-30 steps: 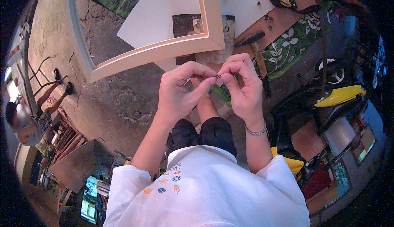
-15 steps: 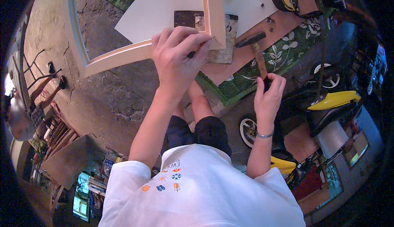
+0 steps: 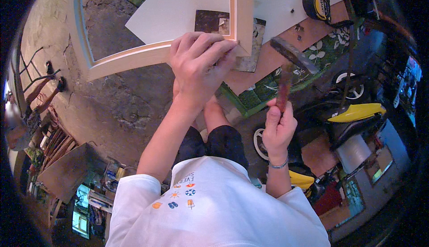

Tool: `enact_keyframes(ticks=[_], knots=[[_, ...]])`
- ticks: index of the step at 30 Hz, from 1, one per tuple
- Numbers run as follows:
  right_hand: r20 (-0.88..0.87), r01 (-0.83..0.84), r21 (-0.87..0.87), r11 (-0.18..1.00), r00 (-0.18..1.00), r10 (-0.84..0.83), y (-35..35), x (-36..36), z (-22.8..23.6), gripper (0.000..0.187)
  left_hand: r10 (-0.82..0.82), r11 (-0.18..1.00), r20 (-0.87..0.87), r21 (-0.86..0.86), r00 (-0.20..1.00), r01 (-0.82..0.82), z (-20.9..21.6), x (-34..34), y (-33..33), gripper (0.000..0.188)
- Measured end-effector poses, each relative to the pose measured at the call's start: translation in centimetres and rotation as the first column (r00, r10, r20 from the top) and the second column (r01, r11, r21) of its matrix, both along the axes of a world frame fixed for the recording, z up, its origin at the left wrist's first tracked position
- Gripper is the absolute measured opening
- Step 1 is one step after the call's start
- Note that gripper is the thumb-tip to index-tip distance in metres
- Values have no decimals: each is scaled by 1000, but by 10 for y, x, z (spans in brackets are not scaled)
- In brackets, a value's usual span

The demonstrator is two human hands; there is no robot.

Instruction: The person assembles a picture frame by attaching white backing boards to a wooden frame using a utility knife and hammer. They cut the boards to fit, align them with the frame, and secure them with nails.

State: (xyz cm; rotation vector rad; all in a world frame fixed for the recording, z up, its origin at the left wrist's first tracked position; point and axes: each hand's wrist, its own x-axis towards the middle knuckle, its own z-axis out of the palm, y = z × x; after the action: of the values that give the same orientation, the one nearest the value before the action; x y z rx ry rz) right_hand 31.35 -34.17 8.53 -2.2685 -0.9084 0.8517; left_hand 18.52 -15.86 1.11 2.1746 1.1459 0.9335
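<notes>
My left hand rests at the near right corner of a pale wooden frame. Its fingers are curled and pinched together at the corner joint; whatever is between the fingertips is too small or hidden to make out. To the right, my right hand grips a hammer by its wooden handle. The dark hammer head is raised, apart from the frame and to the right of its corner, and slightly blurred.
Behind the frame lie a white board, a brown board and a green leaf-patterned mat. A yellow-black tape measure sits at the far right. A yellow-black motorbike stands right. Another person's legs show at left.
The hammer has swung, its head turning and moving right, while my right hand has shifted left and down. My left hand stays at the frame's corner; the view has shifted slightly.
</notes>
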Motion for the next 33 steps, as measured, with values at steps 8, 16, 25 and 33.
enact_keyframes(ticks=[8, 16, 25, 33], knots=[[102, -171, 7, 985, 980, 169, 15, -4, -2, 20, -11, 1000, 12, -10, 1000, 11, -4, -2, 1, 25], [161, -192, -13, 981, 968, 191, 14, -7, 0, 21, -37, 999, 19, -30, 999, 37, -4, -5, 2, 27], [251, -214, 19, 977, 946, 203, 20, -9, 7, 20, -39, 999, 12, -37, 999, 40, -1, -4, 3, 25], [263, -220, -80, 972, 936, 233, 11, -8, 2, 19, -28, 999, 21, -20, 999, 28, -1, -1, 4, 23]])
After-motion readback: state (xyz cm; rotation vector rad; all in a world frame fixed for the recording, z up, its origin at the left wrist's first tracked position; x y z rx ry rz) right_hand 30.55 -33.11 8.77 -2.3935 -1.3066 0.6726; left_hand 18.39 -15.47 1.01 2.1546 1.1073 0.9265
